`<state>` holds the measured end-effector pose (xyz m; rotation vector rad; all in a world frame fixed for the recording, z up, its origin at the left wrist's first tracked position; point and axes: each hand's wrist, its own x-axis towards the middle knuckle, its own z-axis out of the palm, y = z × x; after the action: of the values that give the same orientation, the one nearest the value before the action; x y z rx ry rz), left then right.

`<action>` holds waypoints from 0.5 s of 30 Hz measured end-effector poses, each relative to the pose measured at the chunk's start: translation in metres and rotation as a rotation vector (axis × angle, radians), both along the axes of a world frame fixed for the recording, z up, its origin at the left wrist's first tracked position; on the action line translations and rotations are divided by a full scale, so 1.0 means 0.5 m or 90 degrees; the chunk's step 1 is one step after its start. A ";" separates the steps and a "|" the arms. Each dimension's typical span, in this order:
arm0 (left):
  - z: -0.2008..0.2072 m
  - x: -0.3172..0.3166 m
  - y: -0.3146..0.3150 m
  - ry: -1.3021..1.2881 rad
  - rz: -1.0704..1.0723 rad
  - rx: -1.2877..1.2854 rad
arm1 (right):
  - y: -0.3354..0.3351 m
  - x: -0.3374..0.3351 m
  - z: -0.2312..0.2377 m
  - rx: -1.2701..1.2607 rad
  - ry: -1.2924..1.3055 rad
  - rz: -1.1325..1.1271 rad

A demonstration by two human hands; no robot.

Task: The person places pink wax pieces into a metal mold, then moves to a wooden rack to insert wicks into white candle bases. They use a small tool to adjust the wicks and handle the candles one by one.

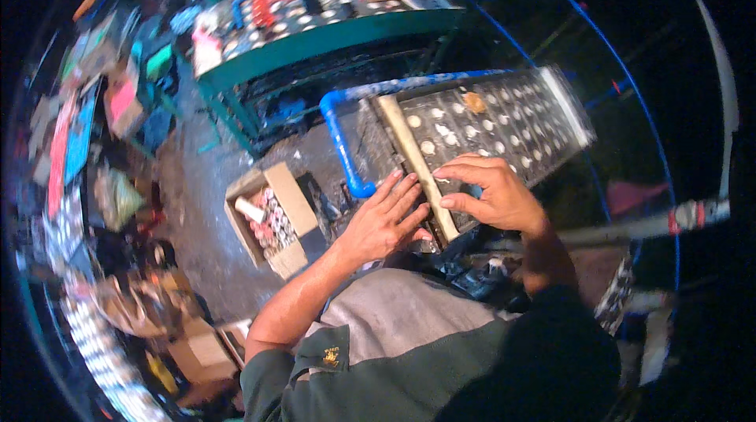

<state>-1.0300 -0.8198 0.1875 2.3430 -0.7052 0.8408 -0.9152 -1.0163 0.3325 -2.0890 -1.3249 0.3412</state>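
A pale yellow bar (pixel 407 137) lies across the near end of a dark, flat tray (pixel 504 174). Rows of round whitish pieces (pixel 482 120) sit in the tray, and an orange-brown lump (pixel 474 101) rests among them. My left hand (pixel 386 219) is stretched out flat beside the bar, its fingertips at the bar's left edge. On the other side, my right hand (pixel 494 194) arches over the tray, thumb and fingers apart. A small whitish bit (pixel 442 179) shows by its fingertips; whether they touch it I cannot tell.
A blue pipe (pixel 339 138) bends around the tray's far left side. On the floor to the left stands an open cardboard box (pixel 293 200) with pink and white rolls. Beyond is a teal table (pixel 331 34) covered with small pieces. Cluttered goods line the far left.
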 end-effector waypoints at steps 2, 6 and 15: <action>0.002 0.019 0.001 -0.009 -0.051 -0.010 | -0.025 -0.024 -0.012 0.039 -0.014 -0.075; 0.014 0.040 0.030 0.003 -0.118 0.011 | -0.025 -0.068 -0.032 0.162 -0.017 -0.202; -0.081 0.088 0.058 -0.084 -0.214 0.021 | 0.041 -0.209 -0.101 0.369 -0.206 -0.556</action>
<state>-0.9858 -0.7906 0.1469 2.1256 -1.1382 0.8401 -1.0196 -0.9959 0.2821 -2.0110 -0.4532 -0.6917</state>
